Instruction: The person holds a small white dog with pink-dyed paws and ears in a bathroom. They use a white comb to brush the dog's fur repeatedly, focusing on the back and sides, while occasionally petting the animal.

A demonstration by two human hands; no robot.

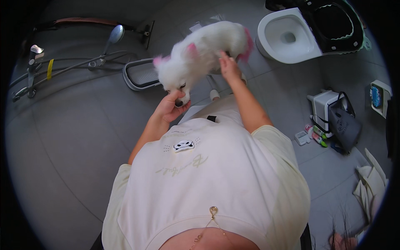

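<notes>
A fluffy white dog (203, 47) with pink ears and a pink tail stands before me, its head to the left and lowered. My left hand (172, 106) is around the dog's muzzle, the thumb over the top of it near the black nose and the fingers beneath. My right hand (230, 67) lies against the dog's flank near the hind legs, fingers extended; the fur partly hides the fingertips. What the dog stands on is mostly hidden by its body.
A grey-rimmed tub (131, 86) is left of the dog. A hand shower (117, 33) and hoses run along the left wall. Right are an open toilet (289, 37), a white stool (325, 103) with a grey bag (343, 123), and several small bottles (318, 137) on the tiled floor.
</notes>
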